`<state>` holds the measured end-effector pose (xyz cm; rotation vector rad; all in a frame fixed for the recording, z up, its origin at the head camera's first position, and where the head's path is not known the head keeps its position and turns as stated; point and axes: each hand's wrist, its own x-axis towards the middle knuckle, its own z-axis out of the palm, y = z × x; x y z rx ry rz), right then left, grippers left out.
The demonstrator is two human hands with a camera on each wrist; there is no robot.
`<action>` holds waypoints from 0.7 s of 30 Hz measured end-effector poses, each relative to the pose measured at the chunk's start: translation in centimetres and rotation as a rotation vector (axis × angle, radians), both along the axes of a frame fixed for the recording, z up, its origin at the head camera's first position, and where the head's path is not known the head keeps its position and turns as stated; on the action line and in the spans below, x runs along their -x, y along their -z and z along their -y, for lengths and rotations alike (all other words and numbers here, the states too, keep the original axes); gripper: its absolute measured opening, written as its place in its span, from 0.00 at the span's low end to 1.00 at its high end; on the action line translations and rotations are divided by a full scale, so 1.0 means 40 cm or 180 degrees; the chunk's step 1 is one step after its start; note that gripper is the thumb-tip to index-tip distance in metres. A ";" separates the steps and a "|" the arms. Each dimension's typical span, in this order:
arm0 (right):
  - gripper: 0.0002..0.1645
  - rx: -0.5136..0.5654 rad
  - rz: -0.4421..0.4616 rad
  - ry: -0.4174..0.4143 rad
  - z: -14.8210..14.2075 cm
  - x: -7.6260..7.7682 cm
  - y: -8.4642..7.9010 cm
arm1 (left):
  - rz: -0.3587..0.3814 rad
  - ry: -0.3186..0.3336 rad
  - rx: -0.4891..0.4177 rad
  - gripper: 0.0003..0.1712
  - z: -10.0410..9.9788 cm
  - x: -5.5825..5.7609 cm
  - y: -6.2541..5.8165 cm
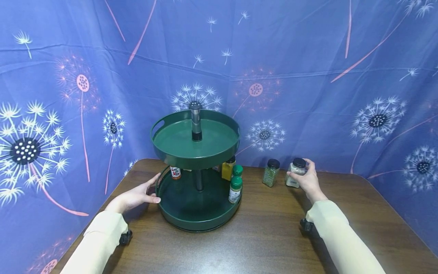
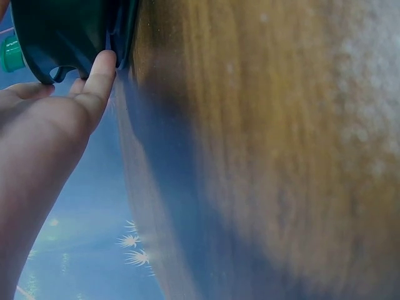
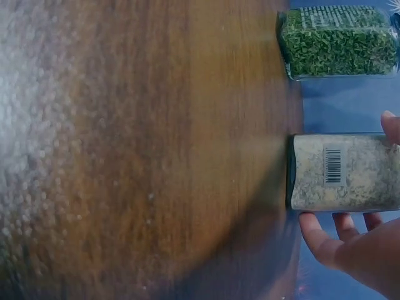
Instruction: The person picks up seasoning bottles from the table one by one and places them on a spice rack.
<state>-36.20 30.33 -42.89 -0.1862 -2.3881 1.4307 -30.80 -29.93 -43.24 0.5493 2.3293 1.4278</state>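
Observation:
My right hand holds a square spice jar with a black lid and pale speckled contents. In the right wrist view, its barcode label shows, with the thumb on one side and fingers on the other. Left of it stands a jar of green dried herbs, also black-lidded. My left hand touches the left side of a dark green two-tier turntable rack, thumb and fingers spread along the lower tray's wall. The left wrist view shows fingertips against the tray by its handle cutout.
On the lower tier stand two green-capped bottles, a yellow jar and a red-and-white labelled bottle, partly under the upper tier. A blue dandelion-print cloth hangs behind the wooden table.

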 end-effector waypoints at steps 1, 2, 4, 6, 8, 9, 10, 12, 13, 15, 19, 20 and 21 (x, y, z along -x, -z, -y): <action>0.55 -0.0011 0.0018 0.0011 0.000 0.000 0.000 | -0.0019 0.0017 0.0016 0.59 0.000 0.000 -0.001; 0.54 -0.0015 0.0043 0.0010 0.000 0.000 -0.001 | -0.0013 0.0020 0.0009 0.59 0.000 0.000 -0.001; 0.54 -0.0038 0.0093 0.0011 0.000 0.000 -0.002 | 0.0017 0.0006 -0.0015 0.59 -0.001 0.000 -0.002; 0.55 -0.0061 0.0134 0.0006 0.000 0.001 -0.002 | 0.0033 0.0006 -0.0017 0.59 -0.001 0.000 -0.003; 0.55 -0.0078 0.0169 0.0000 0.000 0.002 -0.002 | 0.0071 -0.0013 -0.0031 0.58 -0.002 -0.001 -0.004; 0.55 -0.0086 0.0180 0.0001 -0.001 0.002 -0.002 | 0.0078 -0.0011 -0.0034 0.58 -0.002 -0.002 -0.004; 0.55 -0.0086 0.0185 -0.0001 -0.001 0.002 -0.001 | 0.0084 -0.0009 -0.0036 0.58 -0.002 -0.002 -0.004; 0.55 -0.0089 0.0176 0.0002 -0.002 0.002 0.000 | 0.0093 -0.0007 -0.0043 0.58 -0.002 -0.004 -0.005; 0.54 -0.0087 0.0169 0.0002 -0.002 0.002 -0.001 | 0.0104 -0.0012 -0.0058 0.58 -0.003 -0.004 -0.006; 0.54 -0.0061 0.0131 -0.0018 -0.004 0.001 0.000 | 0.0106 -0.0013 -0.0068 0.58 -0.003 -0.005 -0.006; 0.53 -0.0039 0.0089 -0.0056 -0.006 -0.002 -0.002 | 0.0116 -0.0026 -0.0084 0.59 -0.005 -0.006 -0.006; 0.53 -0.0039 0.0087 -0.0067 -0.006 -0.002 -0.003 | 0.0116 -0.0033 -0.0083 0.59 -0.005 -0.006 -0.005; 0.53 -0.0052 0.0094 -0.0071 -0.008 -0.003 -0.003 | 0.0119 -0.0039 -0.0083 0.60 -0.005 -0.006 -0.005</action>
